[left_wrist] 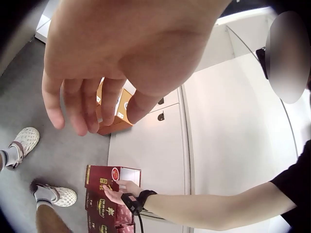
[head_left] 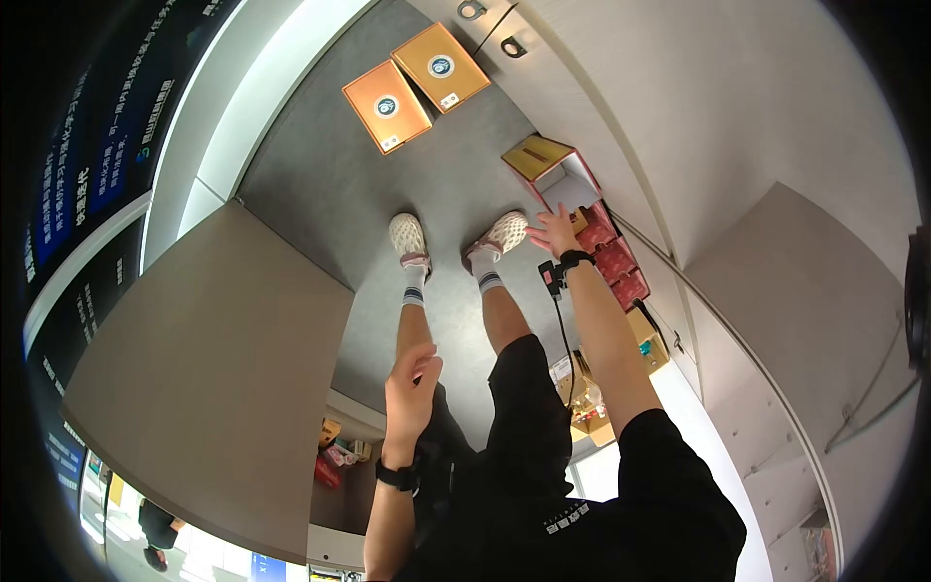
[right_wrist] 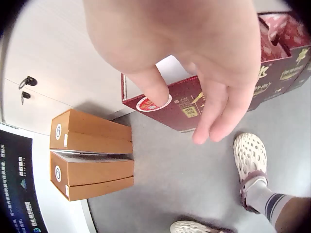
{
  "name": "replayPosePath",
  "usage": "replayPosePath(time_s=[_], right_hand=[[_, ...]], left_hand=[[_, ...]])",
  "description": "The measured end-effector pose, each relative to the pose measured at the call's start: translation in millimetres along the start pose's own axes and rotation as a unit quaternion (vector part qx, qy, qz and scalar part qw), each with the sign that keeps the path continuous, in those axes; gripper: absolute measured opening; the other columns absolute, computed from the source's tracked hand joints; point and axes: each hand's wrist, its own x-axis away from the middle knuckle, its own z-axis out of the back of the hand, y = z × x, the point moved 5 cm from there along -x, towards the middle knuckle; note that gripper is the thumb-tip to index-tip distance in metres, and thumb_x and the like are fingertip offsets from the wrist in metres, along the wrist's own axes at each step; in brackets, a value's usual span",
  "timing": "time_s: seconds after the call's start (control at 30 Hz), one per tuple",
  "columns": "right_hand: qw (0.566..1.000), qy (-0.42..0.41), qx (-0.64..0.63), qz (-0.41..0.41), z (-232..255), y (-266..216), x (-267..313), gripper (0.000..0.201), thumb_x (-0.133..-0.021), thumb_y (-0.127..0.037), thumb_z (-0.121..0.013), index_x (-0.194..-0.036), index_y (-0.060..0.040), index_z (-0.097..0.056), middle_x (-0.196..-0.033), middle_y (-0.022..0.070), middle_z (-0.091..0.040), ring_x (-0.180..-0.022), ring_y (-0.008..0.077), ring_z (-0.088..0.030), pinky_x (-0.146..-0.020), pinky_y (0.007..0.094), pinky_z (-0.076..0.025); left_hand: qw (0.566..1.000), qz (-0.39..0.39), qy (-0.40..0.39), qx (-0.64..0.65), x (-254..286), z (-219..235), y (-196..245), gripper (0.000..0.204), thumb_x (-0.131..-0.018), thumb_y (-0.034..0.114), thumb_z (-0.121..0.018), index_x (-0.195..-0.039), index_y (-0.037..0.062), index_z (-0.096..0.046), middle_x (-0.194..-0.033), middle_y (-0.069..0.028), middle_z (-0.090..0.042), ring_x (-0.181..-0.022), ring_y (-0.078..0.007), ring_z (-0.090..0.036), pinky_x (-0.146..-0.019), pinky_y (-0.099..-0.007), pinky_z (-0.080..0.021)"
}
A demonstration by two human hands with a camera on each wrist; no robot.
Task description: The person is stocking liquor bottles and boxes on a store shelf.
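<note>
While right hand [right_wrist: 194,43] hangs at open dark-red box [right_wrist: 180,116] on floor, fingers parted, contact unclear, one-sided pull could tip box. Left hand [left_wrist: 131,43] empty, fingers loosely bent, well apart, no counter-support. Nearer shoe [right_wrist: 250,153] might knock box.

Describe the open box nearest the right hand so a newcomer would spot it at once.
Find the pale cabinet with two small locks, then the row of dark red boxes along its foot. The open box is at the end nearer the two orange boxes. Its inside is white, while the next one's is red and patterned.
</note>
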Motion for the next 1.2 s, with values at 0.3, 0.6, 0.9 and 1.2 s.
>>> replayPosePath(time_s=[0.3,0.6,0.9,1.2], right_hand=[[0.934,0.202,0.239,0.17,27.7,15.9,-45.1,0.04,-0.088,-0.028,-0.063,-0.117,-0.0009,-0.059,-0.096,0.009,-0.067,-0.072,0.0175,-0.067,-0.059,0.0324,-0.053],[0.881,0.262,0.336,0.206,-33.2,-19.4,121.3,0.04,-0.086,-0.043,-0.06,-0.102,-0.0066,-0.067,-0.097,0.0184,-0.069,-0.094,0.0371,-0.065,-0.08,0.0449,-0.049],[0.89,0.244,0.342,0.179,-64.8,-20.5,287.6,0.04,-0.087,-0.048,-0.054,-0.11,-0.0173,-0.065,-0.109,0.0115,-0.068,-0.113,0.0341,-0.058,-0.101,0.0742,-0.017],[0.841,0.249,0.302,0.373,-61.8,-42.9,404.2,0.038,-0.087,-0.04,-0.06,-0.097,-0.0046,-0.069,-0.088,0.0134,-0.071,-0.091,0.0325,-0.065,-0.107,0.0571,-0.025]], left_hand=[[1.0,-0.006,0.0,0.01,6.4,1.1,-0.1,0.022,-0.089,0.01,-0.063,-0.108,-0.0015,-0.064,-0.093,-0.0107,-0.068,-0.087,-0.0153,-0.064,-0.081,-0.0279,-0.05],[0.995,-0.09,-0.031,-0.001,26.6,17.3,52.7,0.024,-0.089,0.013,-0.065,-0.108,-0.0015,-0.064,-0.094,-0.0118,-0.069,-0.088,-0.0168,-0.066,-0.08,-0.028,-0.05],[0.976,-0.205,-0.025,-0.069,57.6,68.7,138.4,0.026,-0.086,0.017,-0.066,-0.107,0.0009,-0.065,-0.098,-0.0138,-0.069,-0.093,-0.0224,-0.067,-0.081,-0.033,-0.051],[0.945,-0.313,-0.052,-0.076,90.7,97.1,190.3,0.026,-0.086,0.02,-0.065,-0.104,0.0011,-0.066,-0.099,-0.0152,-0.069,-0.09,-0.0263,-0.068,-0.079,-0.0343,-0.052]])
